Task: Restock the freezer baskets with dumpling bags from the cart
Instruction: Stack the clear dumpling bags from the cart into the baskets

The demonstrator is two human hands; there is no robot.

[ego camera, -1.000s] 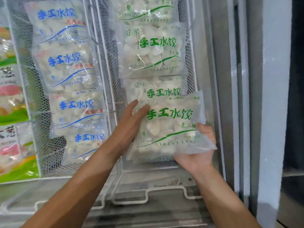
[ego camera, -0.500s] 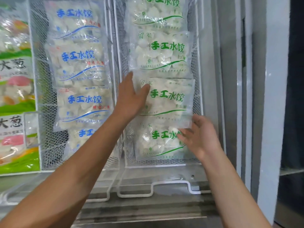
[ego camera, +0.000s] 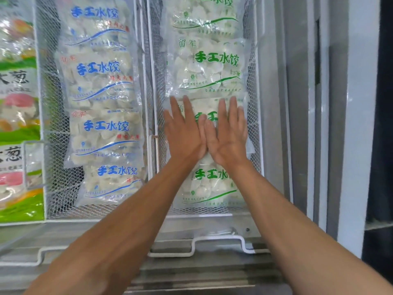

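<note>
Dumpling bags with green print fill the right-hand wire basket [ego camera: 254, 116], stacked in an overlapping column from top to bottom. The one under attention is the third green-print bag [ego camera: 209, 107], lying flat against the stack, its long axis running from 9 to 3 o'clock across the basket. Both palms press on its face: the left hand [ego camera: 184, 133] covers the 9 o'clock half, the right hand [ego camera: 228, 135] the 3 o'clock half, thumbs touching at the middle. Neither grip pinches anything; the fingers [ego camera: 232, 107] are spread and laid flat, pointing to 12 o'clock, their tips just short of the lower edge of the second green-print bag [ego camera: 210, 67] above. Below the wrists, at 6 o'clock, the lowest green-print bag [ego camera: 209, 186] rests on the basket floor.

By my reading, the bag is being flattened into place, so this placement looks almost done. The bag lies directly beneath both hands, equally near to each, so either could lift away first.

At 9 o'clock, the neighbouring basket [ego camera: 53, 124] holds blue-print bags [ego camera: 102, 81] in a similar column. The cart is not in view.
</note>
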